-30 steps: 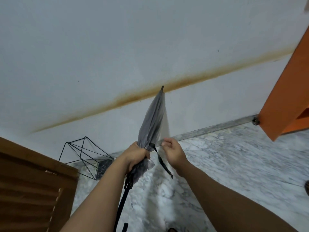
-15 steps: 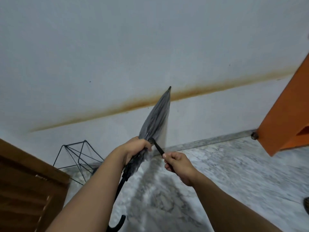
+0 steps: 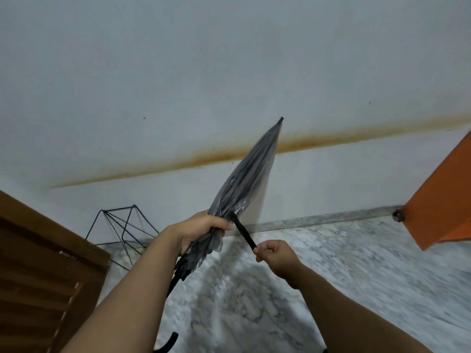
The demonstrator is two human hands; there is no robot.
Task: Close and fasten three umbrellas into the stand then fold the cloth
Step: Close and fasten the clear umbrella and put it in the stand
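A closed umbrella [image 3: 251,174] with a clear grey canopy points up and to the right, its black tip near the wall's brown stain. My left hand [image 3: 198,229] is wrapped around the bunched canopy near its lower end. Its black hooked handle [image 3: 169,343] shows at the bottom edge. My right hand [image 3: 276,253] pinches the end of the black fastening strap [image 3: 243,231] and holds it taut, down and to the right of the canopy. The black wire umbrella stand [image 3: 122,231] sits on the floor by the wall, left of my left hand, with nothing in it.
A brown louvred wooden door [image 3: 38,276] fills the lower left corner. An orange panel [image 3: 443,202] juts in at the right edge. White wall with a brown stain rises behind; grey marble floor [image 3: 356,263] spreads below.
My right hand went from touching the canopy to gripping the strap and has pulled it out straight to the lower right. The umbrella tilted a little more to the right.
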